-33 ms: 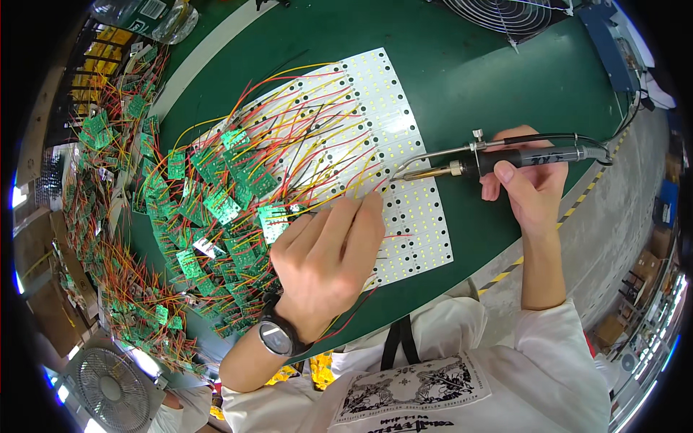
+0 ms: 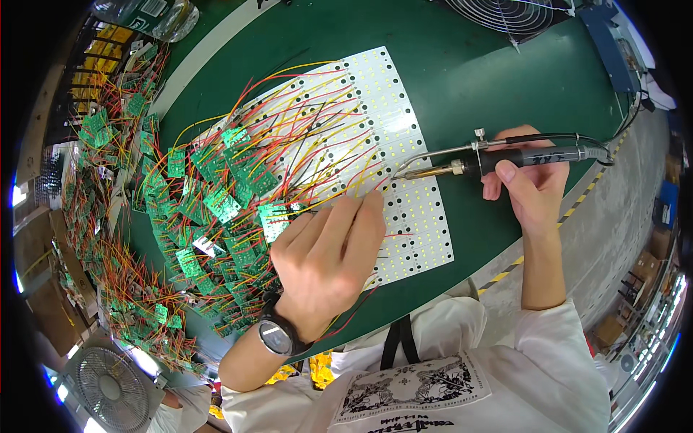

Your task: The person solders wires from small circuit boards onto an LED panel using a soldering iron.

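Note:
My right hand (image 2: 533, 180) is closed round the black handle of a soldering iron (image 2: 494, 160), which has a thin metal tube clamped alongside it. The iron's tip meets a white panel of LED boards (image 2: 426, 216) near its middle, beside the ends of some wires. Close to that tip, my left hand (image 2: 328, 245) pinches a thin red wire (image 2: 378, 185) between thumb and finger, its palm down over the panel. Red, yellow and black wires (image 2: 303, 137) run across the panel to small green circuit boards (image 2: 220, 206) heaped at its left.
The green tabletop (image 2: 476, 86) carries a round fan grille (image 2: 502, 14) at the back and a blue-grey box (image 2: 606, 47) at the far right. A plastic bottle (image 2: 173, 22) lies at the back left. More wired boards (image 2: 94, 195) pile up along the left, above a floor fan (image 2: 108, 386).

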`<state>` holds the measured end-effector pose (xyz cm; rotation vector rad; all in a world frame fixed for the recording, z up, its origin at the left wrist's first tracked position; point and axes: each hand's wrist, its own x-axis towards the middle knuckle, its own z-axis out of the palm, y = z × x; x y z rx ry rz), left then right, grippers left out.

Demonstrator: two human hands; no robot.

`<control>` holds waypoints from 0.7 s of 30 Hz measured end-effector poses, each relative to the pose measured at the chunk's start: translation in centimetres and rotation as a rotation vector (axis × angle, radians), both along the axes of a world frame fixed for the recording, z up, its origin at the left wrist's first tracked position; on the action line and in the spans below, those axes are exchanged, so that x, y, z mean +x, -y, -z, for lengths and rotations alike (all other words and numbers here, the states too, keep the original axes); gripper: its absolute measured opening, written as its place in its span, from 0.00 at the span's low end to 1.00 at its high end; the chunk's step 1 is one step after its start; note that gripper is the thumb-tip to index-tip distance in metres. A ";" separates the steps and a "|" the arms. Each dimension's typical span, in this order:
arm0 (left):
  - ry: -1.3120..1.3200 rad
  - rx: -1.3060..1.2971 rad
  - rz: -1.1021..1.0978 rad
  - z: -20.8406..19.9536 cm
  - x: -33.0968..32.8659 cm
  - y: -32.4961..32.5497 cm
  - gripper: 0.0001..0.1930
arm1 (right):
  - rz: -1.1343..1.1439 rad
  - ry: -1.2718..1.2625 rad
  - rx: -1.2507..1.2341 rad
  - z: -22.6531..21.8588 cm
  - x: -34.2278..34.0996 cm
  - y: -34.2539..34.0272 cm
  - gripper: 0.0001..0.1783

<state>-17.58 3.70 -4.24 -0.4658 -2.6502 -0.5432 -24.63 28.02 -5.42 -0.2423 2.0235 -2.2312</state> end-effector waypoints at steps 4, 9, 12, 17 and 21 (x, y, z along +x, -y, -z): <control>-0.003 -0.008 -0.010 0.2 0.0 -0.1 0.10 | 0.007 -0.001 0.011 0.3 0.0 -0.4 0.15; -0.039 -0.008 -0.013 0.5 0.0 0.0 0.10 | -0.052 0.021 -0.062 0.2 -0.1 -0.7 0.12; -0.015 -0.020 -0.023 0.2 0.0 0.0 0.10 | -0.045 0.015 -0.069 0.0 -0.1 -0.4 0.12; -0.025 -0.012 -0.016 0.5 0.0 0.0 0.10 | -0.057 -0.009 -0.011 0.0 -0.1 -0.3 0.13; -0.023 -0.017 -0.015 0.6 0.0 0.0 0.10 | -0.060 0.014 -0.036 -0.1 -0.1 -0.4 0.13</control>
